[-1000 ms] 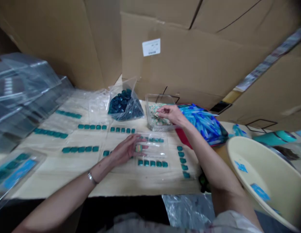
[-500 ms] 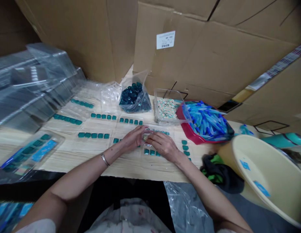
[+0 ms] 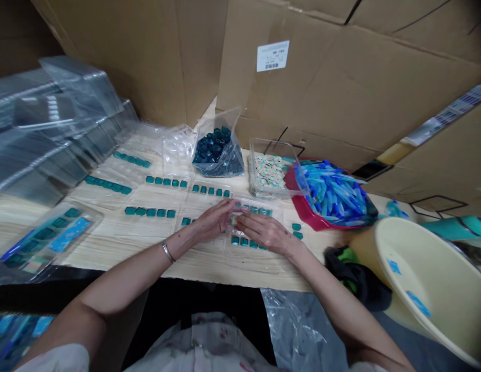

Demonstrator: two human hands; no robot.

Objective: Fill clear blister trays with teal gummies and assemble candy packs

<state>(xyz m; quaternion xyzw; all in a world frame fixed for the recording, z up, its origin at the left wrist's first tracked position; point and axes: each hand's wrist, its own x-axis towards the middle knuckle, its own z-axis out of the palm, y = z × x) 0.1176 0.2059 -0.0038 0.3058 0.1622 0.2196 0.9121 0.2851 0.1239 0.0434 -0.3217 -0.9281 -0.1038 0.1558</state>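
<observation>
My left hand (image 3: 217, 219) and my right hand (image 3: 263, 230) meet over the clear plastic trays in the middle of the table. Fingers of both are closed. A small pale, greenish piece (image 3: 233, 220) shows at the fingertips of the right hand; its kind is too small to tell. What the left fingers grip is hidden. Around the hands, teal gem-like blocks sit in rows in clear trays, such as the row (image 3: 211, 191) behind and the row (image 3: 149, 212) to the left. Part of another row (image 3: 244, 242) lies beneath my right hand.
A bag of dark teal blocks (image 3: 215, 150), a clear box of pale pieces (image 3: 269, 173) and a red basin of blue pens or sticks (image 3: 313, 219) stand at the back. Clear trays (image 3: 70, 124) are stacked left, near a filled tray (image 3: 95, 219). A cream bucket (image 3: 437, 268) stands right.
The camera view has shifted slightly. Both hands stay together in nearly the same place, the right hand's fingers moved a little over the pale piece.
</observation>
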